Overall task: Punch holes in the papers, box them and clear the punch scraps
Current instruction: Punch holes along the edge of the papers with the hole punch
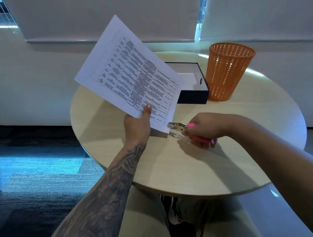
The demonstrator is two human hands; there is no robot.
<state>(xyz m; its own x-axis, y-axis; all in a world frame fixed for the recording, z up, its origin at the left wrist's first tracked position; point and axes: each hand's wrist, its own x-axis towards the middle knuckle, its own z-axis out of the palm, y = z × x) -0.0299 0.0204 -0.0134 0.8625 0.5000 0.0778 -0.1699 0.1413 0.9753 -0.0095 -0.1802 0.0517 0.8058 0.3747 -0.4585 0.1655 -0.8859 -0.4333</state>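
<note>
My left hand [137,123] grips a printed sheet of paper [127,73] by its lower edge and holds it tilted above the round table [176,164]. My right hand [204,128] is closed on a hand-held hole punch [177,126] with pink handles. The punch's metal jaws sit at the paper's bottom right corner. Behind the paper lies an open dark box [197,92] with a white inside, partly hidden by the sheet. An orange mesh bin [226,70] stands to the right of the box.
The light wooden table ends close to my knees at the front. Dark carpet [31,170] lies to the left. A white wall and window blinds [102,12] are behind the table.
</note>
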